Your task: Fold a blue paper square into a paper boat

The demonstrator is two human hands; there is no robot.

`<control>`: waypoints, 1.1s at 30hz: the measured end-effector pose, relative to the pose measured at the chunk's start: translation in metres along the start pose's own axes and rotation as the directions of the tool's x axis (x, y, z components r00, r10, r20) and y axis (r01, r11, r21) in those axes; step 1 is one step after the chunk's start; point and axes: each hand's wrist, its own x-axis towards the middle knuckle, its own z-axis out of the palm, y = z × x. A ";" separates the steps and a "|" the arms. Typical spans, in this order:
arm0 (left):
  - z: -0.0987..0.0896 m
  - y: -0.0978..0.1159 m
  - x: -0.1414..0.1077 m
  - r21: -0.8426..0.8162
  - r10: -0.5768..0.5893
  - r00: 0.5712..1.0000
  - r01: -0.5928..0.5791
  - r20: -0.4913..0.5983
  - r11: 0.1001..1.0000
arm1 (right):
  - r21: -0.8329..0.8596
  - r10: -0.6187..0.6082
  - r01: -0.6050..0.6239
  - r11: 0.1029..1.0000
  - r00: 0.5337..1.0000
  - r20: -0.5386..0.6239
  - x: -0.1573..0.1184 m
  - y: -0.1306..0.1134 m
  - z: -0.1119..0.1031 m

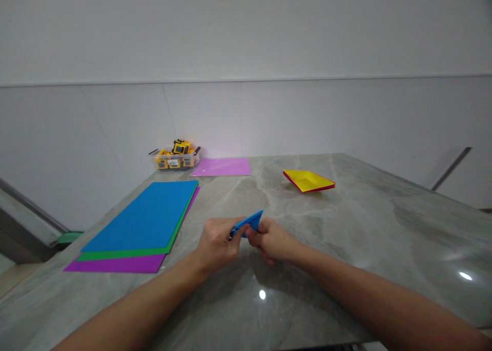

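Observation:
A small folded piece of blue paper is held up between my two hands, above the middle of the table. My left hand pinches its left end, thumb in front. On its right side, my right hand closes its thumb and fingers on the lower edge. One corner of the paper points up and to the right. Parts of the folds are hidden behind my fingers. To the left lies a stack of coloured sheets, with a blue sheet on top of a green sheet and a purple sheet.
A folded yellow and red paper shape rests at the back right of the grey marble table. Near the wall are a pink sheet and a clear plastic box of yellow toy vehicles.

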 end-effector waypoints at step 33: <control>0.001 0.000 0.017 -0.174 -0.667 0.743 0.663 0.042 0.728 | -0.172 -0.347 0.358 0.918 0.933 0.090 -0.015 -0.012 0.016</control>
